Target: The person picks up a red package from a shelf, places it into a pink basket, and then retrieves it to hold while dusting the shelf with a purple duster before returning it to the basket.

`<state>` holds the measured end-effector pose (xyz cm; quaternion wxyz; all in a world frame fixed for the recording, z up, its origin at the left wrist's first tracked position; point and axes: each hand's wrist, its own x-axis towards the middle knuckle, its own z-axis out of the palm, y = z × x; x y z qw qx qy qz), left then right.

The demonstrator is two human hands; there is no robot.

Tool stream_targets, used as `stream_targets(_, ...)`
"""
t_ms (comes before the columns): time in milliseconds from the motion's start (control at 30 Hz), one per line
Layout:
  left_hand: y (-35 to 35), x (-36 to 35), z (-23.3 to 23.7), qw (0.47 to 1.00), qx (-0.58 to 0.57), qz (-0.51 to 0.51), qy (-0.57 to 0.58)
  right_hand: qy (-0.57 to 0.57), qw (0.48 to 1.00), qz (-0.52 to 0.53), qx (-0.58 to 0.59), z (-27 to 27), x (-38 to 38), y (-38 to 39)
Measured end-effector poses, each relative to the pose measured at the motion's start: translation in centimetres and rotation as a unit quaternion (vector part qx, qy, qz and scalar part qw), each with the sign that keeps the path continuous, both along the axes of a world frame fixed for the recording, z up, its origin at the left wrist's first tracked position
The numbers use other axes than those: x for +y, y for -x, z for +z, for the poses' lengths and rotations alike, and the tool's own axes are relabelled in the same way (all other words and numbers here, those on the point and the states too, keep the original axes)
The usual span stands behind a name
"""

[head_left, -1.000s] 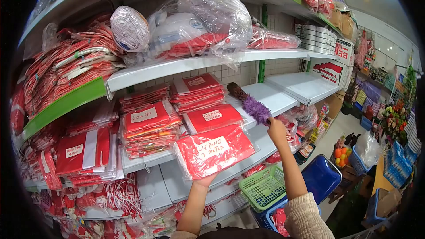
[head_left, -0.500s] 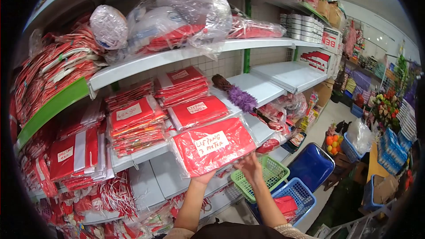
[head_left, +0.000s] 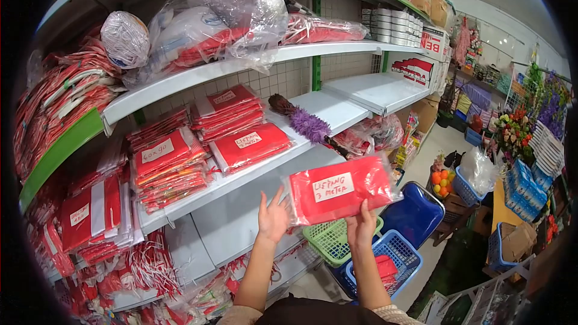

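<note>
A flat red cloth packet [head_left: 368, 183] in clear plastic, labelled "LIEPANG 3 METER", is held up in front of the shelves. My right hand [head_left: 362, 227] grips its lower edge, with the thumb on the front and the other fingers mostly hidden behind. Beside the packet's left edge is my left hand [head_left: 274, 218], palm up and fingers spread, holding nothing. On the shelf behind, a similar labelled red packet [head_left: 260, 151] lies on a board, next to a stack of packets [head_left: 165, 171] marked "60x90". More red packets [head_left: 226, 111] are piled behind these.
A purple feather duster [head_left: 309, 124] lies on the middle shelf. Below my hands stand a green basket [head_left: 328, 242] and a blue basket [head_left: 402, 251] with red packets inside. A dark blue chair [head_left: 415, 207] is behind them. Plastic-wrapped bundles [head_left: 223, 18] fill the upper shelf.
The held packet has moved right and away from the shelf edge. My left hand has let go of its left side and opened, while my right hand keeps hold. The view has shifted slightly right.
</note>
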<state>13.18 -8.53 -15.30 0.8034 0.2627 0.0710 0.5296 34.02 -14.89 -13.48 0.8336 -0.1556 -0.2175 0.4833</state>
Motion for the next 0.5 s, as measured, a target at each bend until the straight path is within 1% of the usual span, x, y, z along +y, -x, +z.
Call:
stream_targets(67,-0.6,-0.3,-0.8,0.986,0.143,0.062,-0.055,-0.020,0.997,-0.046,-0.066,-0.9,0.5,-0.4)
stream_targets(100,-1.1,-0.6,-0.7,0.969,0.213,0.093,-0.081,-0.031,0.992,-0.068,-0.099,-1.0,0.6,-0.3)
stream_targets(133,-1.4,-0.9,-0.4,0.968,0.225,0.076,-0.080,-0.009,0.986,-0.095,-0.137,-1.1,0.5,0.3)
stream_targets(167,-1.7,-1.4,0.0,0.980,0.175,0.037,-0.090,-0.029,0.962,-0.117,-0.243,-1.3,0.2,0.9)
stream_targets(200,-2.2,-2.3,1.2,0.987,0.125,-0.003,-0.101,-0.050,0.927,-0.138,-0.346,-1.4,-0.2,1.6)
stream_targets(233,-2.5,-2.9,1.8,0.990,0.075,-0.044,-0.112,-0.071,0.879,-0.159,-0.445,-1.3,-0.5,2.2)
stream_targets(267,-2.6,-2.6,0.6,0.984,-0.087,-0.116,-0.100,-0.097,0.845,-0.106,-0.515,-0.9,-0.4,2.9)
stream_targets(300,-2.2,-2.1,-2.2,0.988,-0.110,-0.070,-0.080,-0.121,0.804,-0.052,-0.580,0.4,-0.6,4.0)
stream_targets(333,-1.5,-1.4,-5.6,0.989,-0.134,-0.023,-0.061,-0.160,0.735,-0.086,-0.654,1.6,-1.2,5.3)
stream_targets(367,-1.1,-1.1,-7.3,0.986,-0.158,0.024,-0.042,-0.197,0.656,-0.121,-0.718,2.5,-1.6,6.4)
stream_targets(400,-1.8,-1.8,-4.4,0.983,0.032,0.167,0.075,-0.206,0.636,-0.119,-0.734,2.6,-1.6,7.1)
stream_targets(467,-0.9,-1.3,-5.3,0.985,-0.034,0.145,0.083,-0.223,0.595,-0.115,-0.763,2.7,-1.7,8.1)
stream_targets(500,-0.1,-0.9,-6.2,0.985,-0.066,0.134,0.086,-0.237,0.598,-0.091,-0.760,2.5,-1.5,8.2)
